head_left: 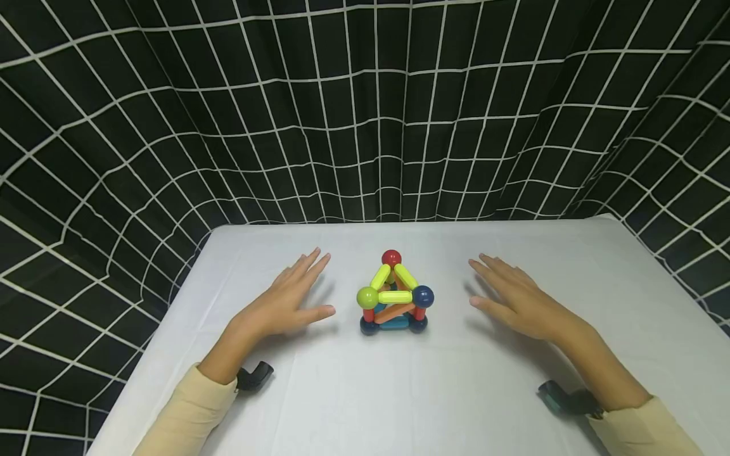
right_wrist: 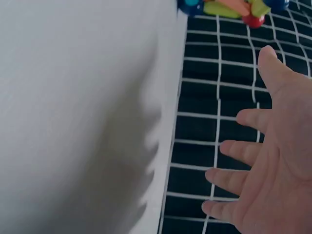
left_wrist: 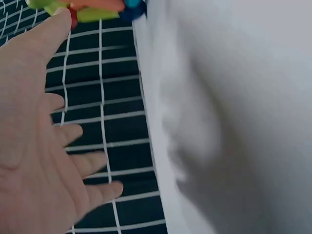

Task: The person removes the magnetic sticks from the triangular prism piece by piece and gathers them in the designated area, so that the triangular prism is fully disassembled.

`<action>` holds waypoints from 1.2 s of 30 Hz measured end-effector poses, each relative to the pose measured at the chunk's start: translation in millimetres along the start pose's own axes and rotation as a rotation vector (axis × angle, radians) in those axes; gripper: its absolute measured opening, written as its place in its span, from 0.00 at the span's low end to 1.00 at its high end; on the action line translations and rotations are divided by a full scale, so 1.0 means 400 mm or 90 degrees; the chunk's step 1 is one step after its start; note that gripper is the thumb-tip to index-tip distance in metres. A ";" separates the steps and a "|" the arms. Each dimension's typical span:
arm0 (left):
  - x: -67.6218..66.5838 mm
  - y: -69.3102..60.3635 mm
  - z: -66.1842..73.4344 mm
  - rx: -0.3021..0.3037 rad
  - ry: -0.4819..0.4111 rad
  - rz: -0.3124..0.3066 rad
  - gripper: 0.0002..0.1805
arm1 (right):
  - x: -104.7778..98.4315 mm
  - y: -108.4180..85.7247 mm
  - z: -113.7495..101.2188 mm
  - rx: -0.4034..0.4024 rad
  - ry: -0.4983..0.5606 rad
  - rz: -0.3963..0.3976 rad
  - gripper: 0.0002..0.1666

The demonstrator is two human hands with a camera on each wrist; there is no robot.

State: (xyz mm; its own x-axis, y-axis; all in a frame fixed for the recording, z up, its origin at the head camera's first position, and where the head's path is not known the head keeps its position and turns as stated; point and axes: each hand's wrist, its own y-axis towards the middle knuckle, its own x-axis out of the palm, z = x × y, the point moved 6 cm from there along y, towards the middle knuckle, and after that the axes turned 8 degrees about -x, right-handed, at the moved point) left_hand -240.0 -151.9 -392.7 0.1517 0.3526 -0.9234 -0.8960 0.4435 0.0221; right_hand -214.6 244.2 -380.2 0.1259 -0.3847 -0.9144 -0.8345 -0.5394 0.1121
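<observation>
A small model built of coloured rods and balls (head_left: 395, 297) stands on the white table, with a red ball on top and green and dark blue balls at its corners. To its left, my left hand (head_left: 288, 297) hovers above the cloth, fingers spread, touching nothing. On the other side my right hand (head_left: 513, 301) is held likewise, apart from the model, its fingers extended. In the left wrist view, part of the model (left_wrist: 97, 7) shows at the top, beyond the thumb. The right wrist view also catches the model's edge (right_wrist: 234, 9) at the top.
A white cloth covers the table (head_left: 445, 392). Behind it and along both sides hangs a black curtain (head_left: 365, 126) with a white grid. Dark wrist devices (head_left: 255, 377) sit at both sleeves.
</observation>
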 end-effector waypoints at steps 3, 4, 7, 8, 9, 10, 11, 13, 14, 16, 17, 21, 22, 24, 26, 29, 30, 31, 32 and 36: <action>-0.009 0.002 0.036 0.046 -0.031 0.018 0.51 | 0.005 0.016 -0.018 -0.010 0.011 -0.007 0.43; -0.012 0.003 0.049 0.058 -0.038 0.024 0.50 | 0.006 0.021 -0.024 -0.012 0.013 -0.009 0.43; -0.019 0.004 0.089 0.099 -0.052 0.044 0.47 | 0.005 0.034 -0.045 -0.034 0.026 -0.003 0.43; -0.020 0.003 0.101 0.108 -0.053 0.051 0.46 | 0.003 0.039 -0.056 -0.046 0.033 0.006 0.43; -0.020 0.003 0.114 0.120 -0.053 0.060 0.45 | 0.000 0.043 -0.067 -0.061 0.040 0.018 0.42; -0.021 0.002 0.126 0.131 -0.053 0.069 0.44 | -0.002 0.046 -0.079 -0.078 0.045 0.033 0.41; -0.021 0.002 0.138 0.141 -0.054 0.079 0.43 | -0.005 0.049 -0.093 -0.096 0.051 0.051 0.40; -0.021 0.002 0.158 0.156 -0.057 0.096 0.42 | -0.011 0.055 -0.121 -0.137 0.058 0.094 0.37; -0.020 0.002 0.168 0.162 -0.060 0.103 0.41 | -0.013 0.057 -0.135 -0.154 0.061 0.115 0.36; -0.015 0.005 0.186 0.177 -0.064 0.115 0.39 | -0.015 0.061 -0.158 -0.182 0.069 0.151 0.32; -0.013 0.007 0.195 0.185 -0.065 0.119 0.38 | -0.015 0.063 -0.169 -0.194 0.075 0.163 0.31; -0.001 0.016 0.225 0.224 -0.065 0.142 0.34 | -0.008 0.076 -0.203 -0.231 0.106 0.171 0.29; 0.002 0.018 0.231 0.231 -0.065 0.146 0.33 | -0.005 0.079 -0.210 -0.241 0.110 0.166 0.29; 0.010 0.022 0.240 0.244 -0.067 0.155 0.32 | 0.002 0.087 -0.225 -0.259 0.112 0.160 0.27; 0.016 0.025 0.248 0.255 -0.069 0.165 0.31 | 0.008 0.094 -0.239 -0.276 0.100 0.160 0.25; 0.021 0.028 0.258 0.264 -0.066 0.189 0.30 | 0.014 0.104 -0.258 -0.285 0.048 0.167 0.23; 0.021 0.029 0.261 0.264 -0.064 0.197 0.29 | 0.015 0.106 -0.263 -0.286 0.031 0.169 0.23; 0.022 0.030 0.264 0.264 -0.062 0.207 0.28 | 0.016 0.108 -0.268 -0.285 0.014 0.172 0.22; 0.023 0.031 0.266 0.262 -0.061 0.214 0.27 | 0.018 0.109 -0.273 -0.284 -0.003 0.175 0.22; 0.031 0.035 0.273 0.250 -0.054 0.221 0.21 | 0.024 0.111 -0.294 -0.271 -0.047 0.198 0.19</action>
State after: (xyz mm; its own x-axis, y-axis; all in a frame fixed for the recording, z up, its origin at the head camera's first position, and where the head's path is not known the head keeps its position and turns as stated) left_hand -205.0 -51.4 -362.2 -0.0780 0.5915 -0.8026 -0.6786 0.5583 0.4774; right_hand -187.4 128.3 -338.4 -0.1444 -0.5297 -0.8358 -0.5323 -0.6705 0.5168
